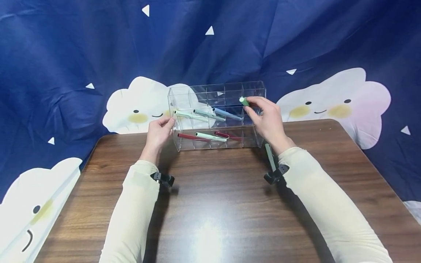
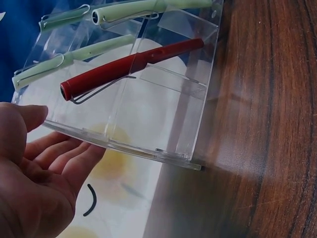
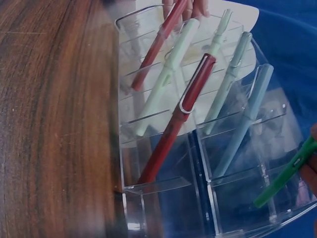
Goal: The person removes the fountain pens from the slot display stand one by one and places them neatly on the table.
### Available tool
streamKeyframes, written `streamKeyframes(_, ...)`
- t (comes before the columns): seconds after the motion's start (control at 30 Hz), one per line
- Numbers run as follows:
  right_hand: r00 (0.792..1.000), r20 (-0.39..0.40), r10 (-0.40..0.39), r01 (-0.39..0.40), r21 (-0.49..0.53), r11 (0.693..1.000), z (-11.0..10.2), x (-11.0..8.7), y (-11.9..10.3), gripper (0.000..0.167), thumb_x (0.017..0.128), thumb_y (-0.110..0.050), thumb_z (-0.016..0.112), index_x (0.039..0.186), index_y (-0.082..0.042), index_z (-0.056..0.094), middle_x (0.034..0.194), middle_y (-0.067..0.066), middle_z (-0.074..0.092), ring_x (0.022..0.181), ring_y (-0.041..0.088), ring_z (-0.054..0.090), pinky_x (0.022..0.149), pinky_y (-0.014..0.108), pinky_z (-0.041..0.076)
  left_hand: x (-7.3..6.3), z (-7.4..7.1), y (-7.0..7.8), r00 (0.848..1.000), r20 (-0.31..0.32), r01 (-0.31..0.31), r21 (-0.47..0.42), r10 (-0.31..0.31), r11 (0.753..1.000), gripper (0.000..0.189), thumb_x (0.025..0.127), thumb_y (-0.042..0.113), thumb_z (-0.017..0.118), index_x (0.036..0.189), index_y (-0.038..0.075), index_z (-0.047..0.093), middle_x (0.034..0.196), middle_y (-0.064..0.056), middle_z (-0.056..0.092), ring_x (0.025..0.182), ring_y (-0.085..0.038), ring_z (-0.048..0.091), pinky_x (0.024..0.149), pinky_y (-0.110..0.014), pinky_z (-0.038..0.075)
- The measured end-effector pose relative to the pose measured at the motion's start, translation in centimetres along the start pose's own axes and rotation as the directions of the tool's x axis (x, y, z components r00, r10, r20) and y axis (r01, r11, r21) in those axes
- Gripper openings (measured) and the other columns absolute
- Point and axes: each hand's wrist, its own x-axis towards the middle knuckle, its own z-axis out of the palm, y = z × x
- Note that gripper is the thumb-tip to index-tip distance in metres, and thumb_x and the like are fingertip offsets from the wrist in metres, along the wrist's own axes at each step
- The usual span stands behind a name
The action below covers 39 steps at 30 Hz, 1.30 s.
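A clear plastic pen organizer with divided compartments stands at the back of the table. At its left end, my left hand grips the side edge, with the thumb at the rim and the fingers along the outer wall. Over the right part of the upper tier, my right hand pinches a green pen, whose lower end slants toward a compartment. The upper tier carries a pale green pen, a grey-green pen and a blue pen. Lower down lie a pale green pen and two red pens.
Beneath my right wrist, another grey-green pen lies on the brown wooden table. Behind the organizer hangs a blue curtain printed with clouds. A small black camera is strapped to each wrist.
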Motion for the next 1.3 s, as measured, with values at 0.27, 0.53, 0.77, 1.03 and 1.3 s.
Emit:
streamKeyframes(0.27, 0.998, -0.068, -0.01, 0.01, 0.01, 1.0, -1.7, -0.1, -1.1, 0.025, 0.097, -0.001, 0.079, 0.121, 0.002, 0.078, 0.121, 0.02, 0.079, 0.106, 0.037, 0.077, 0.1, 0.03, 0.057, 0.3, 0.6, 0.0, 1.0, 0.016, 0.013, -0.025, -0.013, 1.0, 0.041, 0.109, 0.023, 0.066, 0.14, -0.003, 0.068, 0.136, -0.027, 0.072, 0.119, -0.037, 0.071, 0.081, -0.018, 0.062)
streamKeyframes(0.53, 0.991, -0.122, -0.061, 0.067, 0.041, 0.997, -3.1, -1.1, -1.3, 0.024, 0.093, 0.002, 0.081, 0.117, 0.004, 0.078, 0.113, 0.021, 0.079, 0.096, 0.035, 0.075, 0.096, 0.008, 0.049, 0.0, 0.7, 0.2, 1.0, 0.013, 0.009, -0.013, -0.008, 1.0, 0.042, 0.109, 0.025, 0.065, 0.141, -0.002, 0.068, 0.138, -0.026, 0.071, 0.12, -0.035, 0.071, 0.085, -0.019, 0.062)
streamKeyframes(0.77, 0.99, -0.133, -0.047, 0.054, 0.044, 0.998, -4.0, -2.4, -0.7, 0.022, 0.091, 0.004, 0.083, 0.113, 0.005, 0.079, 0.107, 0.021, 0.078, 0.093, 0.01, 0.071, 0.092, 0.007, 0.051, -0.2, 0.5, -0.1, 1.0, 0.014, 0.019, -0.011, -0.018, 1.0, 0.043, 0.11, 0.024, 0.064, 0.143, -0.002, 0.066, 0.139, -0.025, 0.071, 0.117, -0.03, 0.071, 0.081, -0.016, 0.06)
streamKeyframes(1.03, 0.99, -0.136, 0.032, -0.025, 0.055, 0.998, -4.5, -4.8, 0.4, 0.023, 0.089, 0.005, 0.084, 0.111, 0.007, 0.079, 0.1, 0.022, 0.075, 0.089, -0.009, 0.063, 0.081, 0.002, 0.053, -0.2, 0.2, -0.3, 1.0, 0.002, 0.031, -0.031, -0.031, 0.999, 0.042, 0.11, 0.024, 0.064, 0.142, -0.002, 0.067, 0.138, -0.027, 0.071, 0.109, -0.022, 0.072, 0.079, -0.012, 0.058)
streamKeyframes(1.3, 0.989, -0.097, 0.108, -0.109, -0.007, 0.994, -5.2, -6.5, 2.1, 0.024, 0.088, 0.004, 0.085, 0.11, 0.008, 0.079, 0.094, 0.023, 0.075, 0.084, -0.02, 0.057, 0.078, -0.001, 0.049, -0.1, 0.2, 0.0, 1.0, -0.011, 0.006, -0.049, -0.007, 0.999, 0.04, 0.11, 0.023, 0.065, 0.14, -0.004, 0.068, 0.136, -0.029, 0.071, 0.1, -0.015, 0.072, 0.08, -0.012, 0.06)
